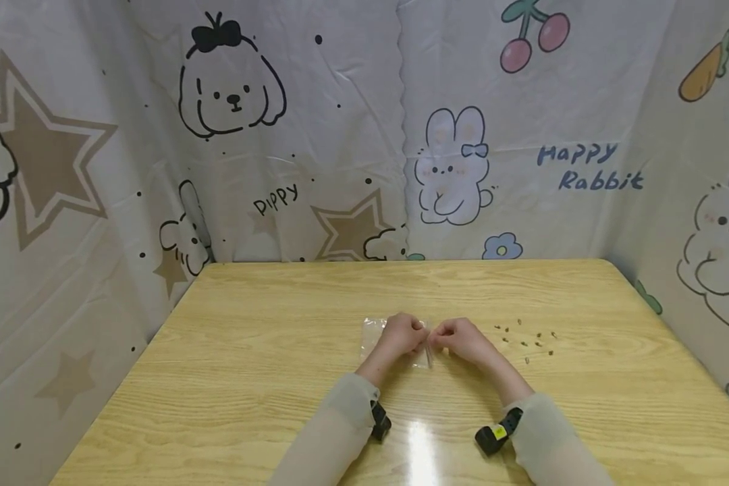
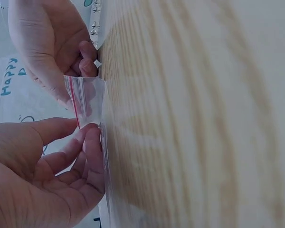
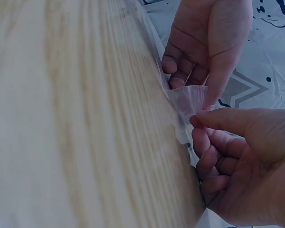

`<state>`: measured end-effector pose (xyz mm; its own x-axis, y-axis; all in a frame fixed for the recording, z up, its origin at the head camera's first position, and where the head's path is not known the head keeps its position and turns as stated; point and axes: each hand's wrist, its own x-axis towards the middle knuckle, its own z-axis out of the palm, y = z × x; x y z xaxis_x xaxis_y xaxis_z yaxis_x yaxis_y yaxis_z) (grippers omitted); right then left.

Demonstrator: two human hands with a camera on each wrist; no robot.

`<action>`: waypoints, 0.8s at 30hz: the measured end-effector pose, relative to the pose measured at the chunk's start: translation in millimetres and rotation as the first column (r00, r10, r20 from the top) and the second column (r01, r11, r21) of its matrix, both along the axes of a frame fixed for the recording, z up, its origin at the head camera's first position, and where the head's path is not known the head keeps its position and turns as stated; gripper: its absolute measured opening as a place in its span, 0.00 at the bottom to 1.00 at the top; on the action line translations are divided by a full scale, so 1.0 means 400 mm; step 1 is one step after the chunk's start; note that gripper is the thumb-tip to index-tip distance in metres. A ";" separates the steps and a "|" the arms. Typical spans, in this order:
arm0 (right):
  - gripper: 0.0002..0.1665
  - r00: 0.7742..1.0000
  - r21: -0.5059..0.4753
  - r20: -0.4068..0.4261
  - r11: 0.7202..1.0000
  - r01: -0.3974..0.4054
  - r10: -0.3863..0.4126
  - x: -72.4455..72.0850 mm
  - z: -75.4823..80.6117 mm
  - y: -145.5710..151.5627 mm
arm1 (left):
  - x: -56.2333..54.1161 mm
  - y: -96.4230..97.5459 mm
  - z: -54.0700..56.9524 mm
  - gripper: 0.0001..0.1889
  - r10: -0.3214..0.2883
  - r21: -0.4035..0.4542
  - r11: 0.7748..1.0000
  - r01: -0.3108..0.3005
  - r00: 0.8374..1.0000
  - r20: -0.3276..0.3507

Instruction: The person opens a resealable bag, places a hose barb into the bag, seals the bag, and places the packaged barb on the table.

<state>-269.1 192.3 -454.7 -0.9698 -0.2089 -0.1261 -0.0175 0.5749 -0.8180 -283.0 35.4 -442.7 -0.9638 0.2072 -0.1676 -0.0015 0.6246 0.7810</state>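
Observation:
A clear zip-lock bag (image 1: 373, 331) lies on the table, its red-lined zip strip at the right end, toward the right hand. My left hand (image 1: 403, 334) pinches the bag near this strip between thumb and fingers. Facing it, my right hand (image 1: 462, 339) pinches the bag's open-end edge with thumb and forefinger. In the left wrist view the zip end of the bag (image 2: 90, 102) stands raised between both hands. From the right wrist view, the raised plastic (image 3: 185, 99) is stretched between the fingertips. Whether the mouth is parted I cannot tell.
Several tiny brownish pieces (image 1: 539, 335) lie scattered on the wooden table (image 1: 267, 364) to the right of the right hand; their kind is too small to tell. A printed curtain (image 1: 352, 135) hangs behind the table and at both sides.

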 end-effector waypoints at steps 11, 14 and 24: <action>0.08 1.000 0.004 -0.001 1.000 0.017 -0.017 -0.005 -0.008 -0.006 | -0.011 -0.005 -0.010 0.21 -0.005 -0.031 1.000 0.005 1.000 0.013; 0.09 1.000 0.005 -0.001 1.000 0.017 -0.017 -0.003 -0.007 -0.007 | -0.008 -0.006 -0.008 0.21 -0.023 -0.051 0.998 0.023 1.000 -0.004; 0.09 1.000 -0.001 0.004 1.000 0.013 -0.013 0.003 -0.003 -0.007 | -0.018 -0.005 -0.015 0.19 -0.055 -0.105 0.993 0.055 0.998 0.001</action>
<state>-267.8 189.6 -455.7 -0.9719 -0.1961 -0.1300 -0.0063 0.5741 -0.8187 -290.2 33.6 -448.6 -0.9518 0.2413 -0.1895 0.0363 0.7020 0.7113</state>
